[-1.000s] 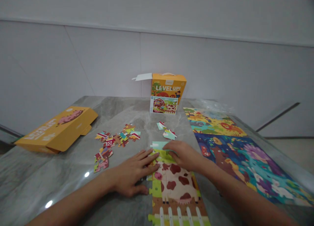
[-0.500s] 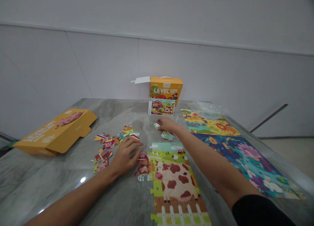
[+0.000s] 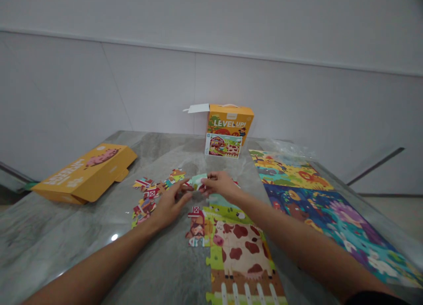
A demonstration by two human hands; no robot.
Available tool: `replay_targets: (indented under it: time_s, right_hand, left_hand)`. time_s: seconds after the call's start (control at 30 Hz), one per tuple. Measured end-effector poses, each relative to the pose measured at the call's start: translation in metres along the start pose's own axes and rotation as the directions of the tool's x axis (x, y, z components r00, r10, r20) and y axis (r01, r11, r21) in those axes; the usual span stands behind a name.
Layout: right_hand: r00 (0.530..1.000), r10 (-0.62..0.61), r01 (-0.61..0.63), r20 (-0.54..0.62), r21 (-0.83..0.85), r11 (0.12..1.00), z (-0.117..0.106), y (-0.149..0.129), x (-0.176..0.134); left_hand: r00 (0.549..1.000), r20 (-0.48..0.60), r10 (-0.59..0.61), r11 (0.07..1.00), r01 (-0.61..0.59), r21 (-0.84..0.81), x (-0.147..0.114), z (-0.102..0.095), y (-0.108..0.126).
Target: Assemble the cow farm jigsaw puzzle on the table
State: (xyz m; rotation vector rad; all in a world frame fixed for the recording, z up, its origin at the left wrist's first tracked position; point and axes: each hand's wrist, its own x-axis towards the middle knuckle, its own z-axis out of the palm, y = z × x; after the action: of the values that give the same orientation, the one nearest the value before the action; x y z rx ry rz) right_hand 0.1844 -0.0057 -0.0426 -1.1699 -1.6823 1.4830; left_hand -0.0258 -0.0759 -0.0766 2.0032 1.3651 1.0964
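Observation:
My right hand (image 3: pixel 218 184) is closed on a pale green puzzle piece (image 3: pixel 199 180), held just above the top left of the partly joined cow puzzle (image 3: pixel 238 247). To its left is my left hand (image 3: pixel 173 202), thumb and fingers apart, its fingertips close to a red-and-white piece; whether they touch it I cannot tell. Several loose puzzle pieces (image 3: pixel 144 208) lie beyond and left of my left hand. A section with a farmer in a hat (image 3: pixel 197 230) is joined to the puzzle's left side. Some pieces behind my right hand are mostly hidden.
An orange box (image 3: pixel 231 115) stands at the back, with a farm picture card (image 3: pixel 224 146) leaning on it. An orange carton (image 3: pixel 89 172) lies at the left. Two finished puzzles, one yellow (image 3: pixel 291 170) and one dark blue (image 3: pixel 337 225), lie at the right.
My right hand has moved left and nearer, bringing the pale piece beside my left hand. My left hand's fingers have shifted slightly. The view has turned a little left.

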Motion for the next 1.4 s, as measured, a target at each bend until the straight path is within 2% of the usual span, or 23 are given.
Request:
replay_targets:
  time_s: [0.07,0.1,0.23,0.3,0.37,0.47,0.53,0.57,0.63,0.7,0.77,0.87,0.97,1.07,1.13,1.17,1.2,1.23,1.27,1.3,1.33,1.4]
  right_hand:
    - [0.994,0.046,-0.054,0.1,0.081,0.995,0.017,0.007,-0.018]
    - [0.993,0.034,-0.038,0.11,0.037,0.999,0.021,0.01,-0.024]
    - [0.994,-0.104,0.111,0.046,-0.185,0.977,0.019,0.011,-0.029]
    - [0.994,-0.11,0.104,-0.003,-0.292,0.951,0.009,0.006,-0.025]
    - [0.995,-0.092,0.055,-0.049,-0.504,0.862,-0.006,-0.001,-0.023]
    - [0.987,-0.089,-0.051,-0.131,-0.796,0.604,-0.036,-0.008,-0.024]
    - [0.983,-0.036,-0.143,-0.18,-0.875,0.462,-0.057,-0.009,-0.024]
    - [0.982,0.003,-0.172,-0.188,-0.89,0.422,-0.066,-0.007,-0.023]
    - [0.981,0.058,-0.195,-0.187,-0.895,0.4,-0.081,-0.003,-0.021]
    - [0.981,0.088,-0.193,-0.172,-0.888,0.416,-0.089,0.004,-0.016]
    - [0.982,0.105,-0.19,-0.16,-0.877,0.44,-0.093,0.009,-0.012]
    - [0.981,0.109,-0.195,-0.163,-0.85,0.49,-0.096,0.01,-0.009]
    - [0.98,0.092,-0.197,-0.176,-0.803,0.563,-0.097,0.002,-0.009]
    - [0.986,0.069,-0.159,-0.152,-0.733,0.661,-0.086,-0.007,-0.012]
    - [0.993,0.069,-0.114,-0.096,-0.618,0.778,-0.068,-0.008,-0.013]
    - [0.996,0.069,-0.085,-0.049,-0.515,0.853,-0.057,-0.006,-0.014]
    - [0.998,0.059,-0.052,0.019,-0.261,0.964,-0.044,-0.003,-0.015]
    - [0.996,0.047,-0.045,0.073,-0.025,0.999,-0.032,0.002,-0.016]
    - [0.993,0.037,-0.051,0.115,0.118,0.992,-0.02,0.006,-0.017]
    - [0.991,0.025,-0.049,0.13,0.185,0.982,-0.011,0.011,-0.019]
    - [0.991,0.012,-0.036,0.136,0.176,0.984,-0.003,0.014,-0.02]
    - [0.99,-0.024,0.019,0.138,0.039,0.999,0.003,0.019,-0.023]
  left_hand:
    - [0.998,0.058,-0.007,0.999,0.009,-0.038,0.001,0.0,0.002]
    - [0.997,0.076,-0.005,0.999,0.009,-0.045,0.001,-0.001,0.003]
    - [0.996,0.085,-0.023,0.999,0.026,-0.036,0.002,-0.002,0.004]
    - [0.995,0.085,-0.043,0.999,0.044,-0.015,0.003,-0.002,0.004]
    - [0.993,0.096,-0.069,0.998,0.068,0.008,0.003,-0.002,0.005]
    - [0.989,0.12,-0.09,0.995,0.084,0.049,0.004,-0.002,0.007]
    - [0.99,0.099,-0.096,0.993,0.089,0.076,0.004,-0.002,0.006]
    - [0.992,0.068,-0.105,0.991,0.098,0.089,0.005,-0.002,0.004]
    - [0.991,-0.03,-0.129,0.982,0.132,0.135,0.006,-0.002,-0.001]
    - [0.984,-0.133,-0.119,0.961,0.147,0.233,0.007,-0.002,-0.008]
    - [0.98,-0.186,-0.07,0.917,0.137,0.375,0.008,-0.003,-0.013]
    - [0.979,-0.202,-0.002,0.827,0.115,0.551,0.008,-0.004,-0.016]
    - [0.974,-0.201,0.101,0.81,0.037,0.586,0.007,-0.005,-0.012]
    - [0.968,-0.145,0.204,0.858,-0.105,0.502,0.005,-0.004,-0.006]
    - [0.971,-0.096,0.219,0.904,-0.165,0.395,0.003,-0.002,-0.001]
    - [0.974,-0.068,0.216,0.925,-0.182,0.334,0.002,-0.001,0.001]
    - [0.977,-0.04,0.209,0.943,-0.191,0.273,0.001,0.0,0.002]
    - [0.98,-0.015,0.199,0.957,-0.191,0.217,0.0,0.001,0.004]
    - [0.983,-0.001,0.181,0.97,-0.178,0.166,-0.001,0.003,0.005]
    - [0.988,0.004,0.152,0.981,-0.151,0.119,-0.002,0.004,0.006]
    - [0.994,0.002,0.111,0.991,-0.111,0.075,-0.003,0.004,0.007]
    - [1.0,-0.016,0.021,1.0,-0.021,0.004,-0.002,0.004,0.009]
